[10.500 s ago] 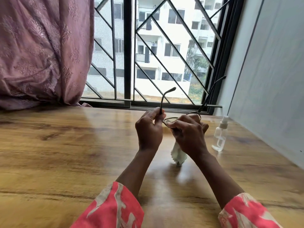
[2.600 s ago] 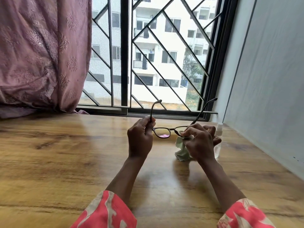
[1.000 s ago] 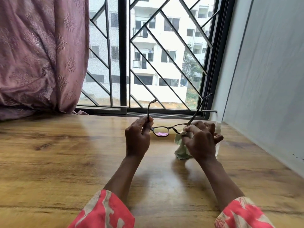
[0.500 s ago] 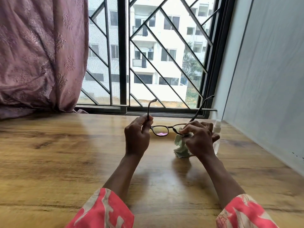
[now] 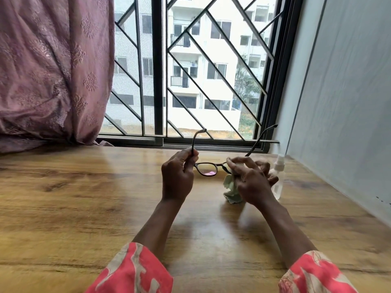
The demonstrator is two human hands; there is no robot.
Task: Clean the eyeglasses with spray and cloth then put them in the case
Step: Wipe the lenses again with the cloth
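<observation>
Dark-framed eyeglasses (image 5: 206,170) are held above the wooden table (image 5: 84,197), temples pointing up toward the window. My left hand (image 5: 177,176) pinches the left hinge and temple. My right hand (image 5: 250,179) grips a pale green cloth (image 5: 231,190) and presses it around the right lens, which is hidden by cloth and fingers. The cloth's lower end hangs down to the tabletop. A small clear spray bottle (image 5: 278,176) with a white nozzle stands just right of my right hand. No case is in view.
A barred window (image 5: 201,70) runs along the table's far edge. A pink curtain (image 5: 53,66) hangs at the far left and rests on the table. A grey wall (image 5: 349,92) borders the table on the right.
My right hand has kept rubbing the cloth on the right lens, its fingers shifting slightly. The glasses have stayed at about the same place; 10 s ago they were held higher and closer together.
</observation>
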